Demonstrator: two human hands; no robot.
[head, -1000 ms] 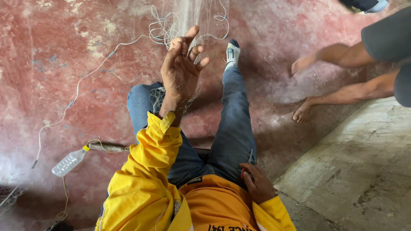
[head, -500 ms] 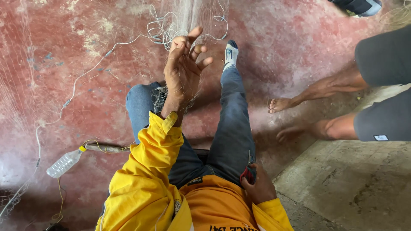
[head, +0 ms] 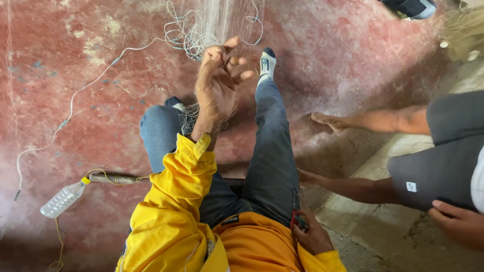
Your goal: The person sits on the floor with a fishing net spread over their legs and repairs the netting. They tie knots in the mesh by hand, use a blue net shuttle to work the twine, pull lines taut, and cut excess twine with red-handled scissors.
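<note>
While the person sits on the red floor (head: 75, 75) with legs stretched out, the left hand (head: 218, 83) is raised, fingers half curled around fine strands of a fishing net (head: 214, 22) — the net spreads toward the floor's far edge. The right hand (head: 311, 235) rests at the hip, closed around a small red tool (head: 297, 220). A plastic bottle (head: 63, 200) lies near the floor's left edge.
</note>
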